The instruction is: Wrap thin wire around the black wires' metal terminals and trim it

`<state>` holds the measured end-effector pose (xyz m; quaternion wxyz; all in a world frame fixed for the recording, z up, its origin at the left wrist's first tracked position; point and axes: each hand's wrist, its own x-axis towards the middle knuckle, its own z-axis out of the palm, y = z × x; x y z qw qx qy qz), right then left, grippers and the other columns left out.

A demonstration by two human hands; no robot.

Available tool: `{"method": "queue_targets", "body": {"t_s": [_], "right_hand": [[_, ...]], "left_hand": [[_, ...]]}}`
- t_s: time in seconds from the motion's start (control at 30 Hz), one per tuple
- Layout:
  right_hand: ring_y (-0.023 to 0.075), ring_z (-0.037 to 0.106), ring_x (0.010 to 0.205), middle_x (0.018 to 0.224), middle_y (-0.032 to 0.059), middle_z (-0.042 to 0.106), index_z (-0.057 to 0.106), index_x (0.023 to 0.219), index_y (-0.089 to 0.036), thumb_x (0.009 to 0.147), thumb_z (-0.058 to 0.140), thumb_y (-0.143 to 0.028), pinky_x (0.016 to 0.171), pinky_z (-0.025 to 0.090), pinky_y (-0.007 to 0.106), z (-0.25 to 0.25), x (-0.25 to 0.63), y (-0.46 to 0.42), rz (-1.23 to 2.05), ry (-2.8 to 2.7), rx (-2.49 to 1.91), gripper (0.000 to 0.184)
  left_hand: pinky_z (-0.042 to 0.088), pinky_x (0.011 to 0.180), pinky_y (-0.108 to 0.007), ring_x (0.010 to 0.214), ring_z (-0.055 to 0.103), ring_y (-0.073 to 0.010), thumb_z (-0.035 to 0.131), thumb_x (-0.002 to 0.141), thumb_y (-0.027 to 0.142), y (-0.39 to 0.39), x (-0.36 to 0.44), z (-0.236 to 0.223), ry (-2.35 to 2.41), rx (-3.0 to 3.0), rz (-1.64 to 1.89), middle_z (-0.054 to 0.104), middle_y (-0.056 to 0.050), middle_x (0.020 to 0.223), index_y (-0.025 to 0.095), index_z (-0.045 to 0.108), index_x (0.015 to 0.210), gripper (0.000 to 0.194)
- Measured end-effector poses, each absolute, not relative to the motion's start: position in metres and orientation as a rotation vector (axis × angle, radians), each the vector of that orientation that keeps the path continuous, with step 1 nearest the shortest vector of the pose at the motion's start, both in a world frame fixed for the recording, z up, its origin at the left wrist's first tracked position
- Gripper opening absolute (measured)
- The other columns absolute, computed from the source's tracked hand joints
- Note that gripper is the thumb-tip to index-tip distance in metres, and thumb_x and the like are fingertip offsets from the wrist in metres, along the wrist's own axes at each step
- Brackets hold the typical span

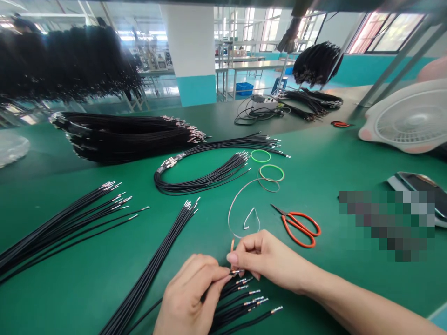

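So, where are the hands?

The left hand (183, 298) is at the near edge of the green bench (324, 288), its fingers (213, 278) curled around black wires (240, 302) with crimped metal terminals.

And the right hand (268, 258)?

Its fingers (244, 246) are in a narrow pinch at one terminal (237, 271), with a thin copper-coloured strip (232, 249) standing just above. The strip is too small to identify.

What's close by?

Red-handled scissors (300, 228) lie just to the right, a loop of thin pale wire (237, 209) sits just ahead, and larger black wire bundles (174, 174) lie beyond.
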<state>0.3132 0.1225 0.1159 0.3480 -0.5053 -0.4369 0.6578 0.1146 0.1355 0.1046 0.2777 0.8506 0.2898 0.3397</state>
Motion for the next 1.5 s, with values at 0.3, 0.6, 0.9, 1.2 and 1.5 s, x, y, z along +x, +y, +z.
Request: {"method": "queue_targets", "body": {"t_s": [0.3,0.6,0.9,1.2,1.5], "right_hand": [[0.01,0.043,0.059,0.063,-0.002,0.057,0.063,0.065,-0.015,0.073,0.072,-0.054,0.057,0.033,0.023,0.116,0.311,0.12,1.645,-1.207,-1.262,0.041],[0.012,0.046,0.064,0.07,-0.0007,0.056,0.059,0.074,-0.016,0.09,0.056,-0.039,0.059,0.038,0.024,0.113,0.315,0.117,1.396,-1.555,-1.342,0.028],[0.0118,0.05,0.063,0.071,0.0003,0.059,0.058,0.071,-0.017,0.093,0.052,-0.031,0.058,0.04,0.024,0.116,0.314,0.117,1.199,-1.714,-1.314,0.026],[0.0147,0.057,0.071,0.075,0.0025,0.063,0.065,0.075,-0.017,0.094,0.051,-0.032,0.066,0.045,0.025,0.114,0.32,0.123,1.132,-1.809,-1.315,0.028],[0.0162,0.062,0.077,0.084,0.0046,0.068,0.069,0.084,-0.016,0.091,0.057,-0.03,0.071,0.048,0.026,0.114,0.323,0.132,1.088,-1.934,-1.294,0.02]], "left_hand": [[0.048,0.071,-0.023,0.079,0.058,-0.0119,0.052,0.088,-0.003,0.137,0.111,0.106,0.657,2.37,0.906,0.064,-0.001,0.084,0.018,0.06,0.096,0.025],[0.046,0.077,-0.024,0.084,0.057,-0.0118,0.052,0.09,-0.001,0.135,0.112,0.105,0.698,2.353,0.814,0.065,-0.001,0.091,0.02,0.06,0.1,0.025],[0.048,0.074,-0.026,0.082,0.06,-0.0139,0.05,0.093,0.006,0.131,0.112,0.104,0.773,2.324,0.778,0.064,-0.003,0.088,0.021,0.06,0.099,0.019],[0.049,0.07,-0.025,0.075,0.062,-0.014,0.047,0.095,0.014,0.135,0.12,0.098,0.915,2.16,0.723,0.064,-0.003,0.083,0.021,0.064,0.091,0.018],[0.045,0.06,-0.026,0.069,0.06,-0.0167,0.058,0.088,0.031,0.15,0.121,0.091,1.107,1.916,0.604,0.064,-0.003,0.075,0.022,0.075,0.082,0.021]]}}
